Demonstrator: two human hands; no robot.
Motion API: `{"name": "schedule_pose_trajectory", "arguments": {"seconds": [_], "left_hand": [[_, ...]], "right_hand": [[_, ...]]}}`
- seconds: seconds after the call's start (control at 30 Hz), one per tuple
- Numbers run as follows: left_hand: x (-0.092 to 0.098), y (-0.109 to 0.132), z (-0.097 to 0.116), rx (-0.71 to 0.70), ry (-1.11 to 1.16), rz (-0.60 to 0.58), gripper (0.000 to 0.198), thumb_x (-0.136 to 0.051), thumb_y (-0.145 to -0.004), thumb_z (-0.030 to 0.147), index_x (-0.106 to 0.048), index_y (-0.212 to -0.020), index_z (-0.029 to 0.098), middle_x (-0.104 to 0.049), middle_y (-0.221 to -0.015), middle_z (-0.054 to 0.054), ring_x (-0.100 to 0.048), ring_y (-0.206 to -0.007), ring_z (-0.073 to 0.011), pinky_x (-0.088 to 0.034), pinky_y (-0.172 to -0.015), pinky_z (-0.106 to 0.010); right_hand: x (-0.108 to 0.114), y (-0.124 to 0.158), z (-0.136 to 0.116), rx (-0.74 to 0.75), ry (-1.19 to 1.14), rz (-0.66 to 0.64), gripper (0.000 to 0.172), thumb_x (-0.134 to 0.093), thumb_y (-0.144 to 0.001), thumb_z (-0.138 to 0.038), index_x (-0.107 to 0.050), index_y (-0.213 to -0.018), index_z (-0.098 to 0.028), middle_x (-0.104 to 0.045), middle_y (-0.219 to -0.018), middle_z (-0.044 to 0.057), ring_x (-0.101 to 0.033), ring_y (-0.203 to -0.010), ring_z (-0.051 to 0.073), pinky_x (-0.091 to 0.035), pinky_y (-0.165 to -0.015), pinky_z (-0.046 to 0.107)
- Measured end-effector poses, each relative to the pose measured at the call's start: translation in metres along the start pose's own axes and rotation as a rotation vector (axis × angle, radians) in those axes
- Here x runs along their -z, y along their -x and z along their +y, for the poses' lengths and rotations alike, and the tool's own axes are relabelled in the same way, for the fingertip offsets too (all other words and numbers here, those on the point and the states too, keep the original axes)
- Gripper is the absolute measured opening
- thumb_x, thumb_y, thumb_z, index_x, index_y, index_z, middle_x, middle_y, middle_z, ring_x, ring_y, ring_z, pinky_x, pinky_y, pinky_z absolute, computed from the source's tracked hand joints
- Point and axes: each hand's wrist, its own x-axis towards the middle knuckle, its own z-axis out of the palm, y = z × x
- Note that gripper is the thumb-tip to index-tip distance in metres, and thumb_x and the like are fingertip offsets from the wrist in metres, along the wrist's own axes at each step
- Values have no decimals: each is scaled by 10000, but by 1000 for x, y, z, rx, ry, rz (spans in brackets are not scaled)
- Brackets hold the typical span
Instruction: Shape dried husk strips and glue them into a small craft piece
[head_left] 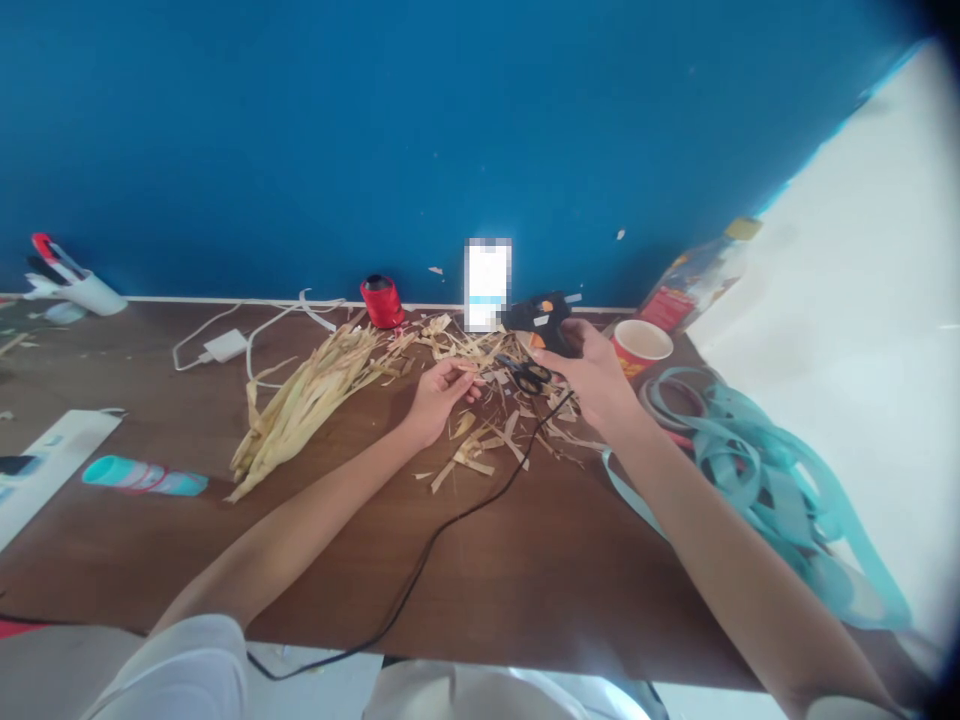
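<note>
My left hand (pixel 441 400) is closed in a pinch above the scraps at the middle of the table. Between its fingertips is a small pale strip, which looks like a piece of dry husk. My right hand (pixel 592 378) wraps round a black and orange glue gun (pixel 541 318), whose handle is mostly hidden by the fingers. From it a black cord (pixel 450 522) runs down over the table's front edge. Black-handled scissors (pixel 527 374) lie between both hands on loose husk scraps (pixel 472 450). Left of my left hand rests a bundle of dry corn husks (pixel 304 405).
A red thread spool (pixel 382 302) and a lit phone (pixel 487 285) stand by the blue wall. At right are a paper cup (pixel 642 345), a bottle (pixel 694 280) and a tangled teal ribbon (pixel 772 480). Leftward lie a white charger (pixel 225 346) and a teal roll (pixel 142 476).
</note>
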Motion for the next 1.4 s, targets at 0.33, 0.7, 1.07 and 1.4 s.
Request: {"name": "schedule_pose_trajectory", "arguments": {"seconds": [0.33, 0.7, 1.07, 1.4], "left_hand": [[-4, 4, 4, 15, -56, -34, 379, -688, -752, 388, -435, -937, 175, -688, -772, -27, -578, -527, -74, -410, -470, -176], [-7, 10, 9, 69, -121, -175, 427, -681, -754, 349, -302, -901, 219, -692, -725, 0, -575, -462, -79, -388, -425, -160], [-6, 8, 8, 78, -144, -274, 394, -668, -766, 359, -306, -810, 211, -621, -603, 33, -568, -440, -100, -406, -408, -179], [-6, 7, 10, 131, -332, -274, 256, -621, -793, 354, -605, -848, 104, -614, -618, -8, -542, -445, -77, -406, -412, -180]], "right_hand": [[-9, 5, 10, -217, -133, -84, 328, -793, -545, -282, -590, -784, -185, -613, -751, 2, -535, -625, 111, -429, -499, 223], [-32, 13, 35, -213, -229, -106, 370, -803, -597, -280, -570, -872, -195, -697, -858, 36, -677, -770, 172, -532, -581, 250], [-38, 18, 36, -88, -218, 29, 338, -798, -583, -279, -535, -771, -178, -689, -727, 38, -663, -620, 171, -510, -534, 270], [-39, 16, 40, -46, -257, 22, 319, -814, -569, -297, -576, -736, -168, -677, -665, 26, -629, -581, 153, -477, -503, 253]]}}
